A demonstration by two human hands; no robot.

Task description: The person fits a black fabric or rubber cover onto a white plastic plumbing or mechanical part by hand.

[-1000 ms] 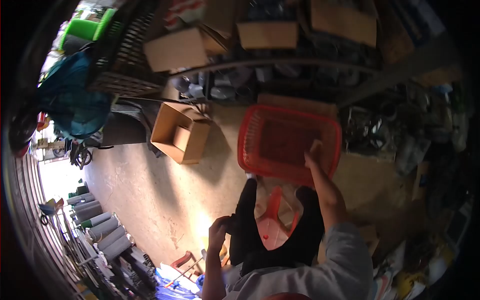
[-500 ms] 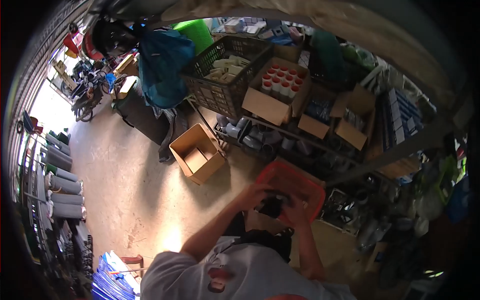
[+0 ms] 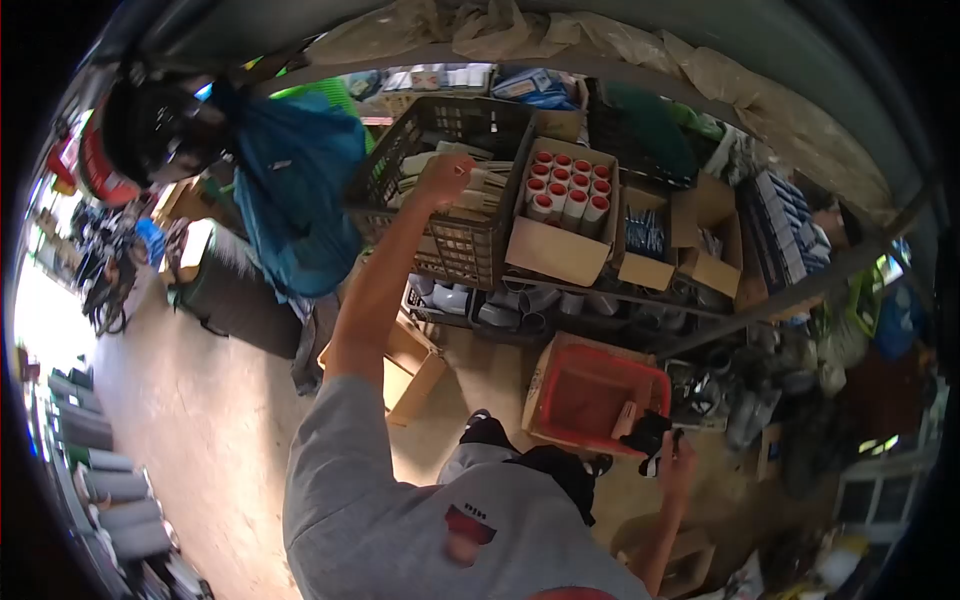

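Observation:
My left hand [image 3: 445, 181] is stretched out over the dark plastic crate [image 3: 455, 250], at the pale, flat pieces [image 3: 487, 182] inside it. Its fingers look curled closed; whatever they may hold is hidden. On the right, my right hand [image 3: 677, 464] grips a black object [image 3: 648, 432] of irregular shape, whose kind I cannot make out. That object is at the right front corner of a red plastic tub [image 3: 570, 432], which sits in or on a cardboard box [image 3: 533, 393].
Beside the crate stands a carton [image 3: 556, 250] of white tubes with red ends [image 3: 573, 185]. Smaller open cartons [image 3: 645, 270] follow to the right. Grey pipe fittings [image 3: 520, 308] fill trays below. An open box [image 3: 415, 385] is on the floor; a blue bag [image 3: 300, 190] hangs left.
My left hand has left the black object and moved up to the crate. My right hand has shifted right and down with the object. The view has turned too.

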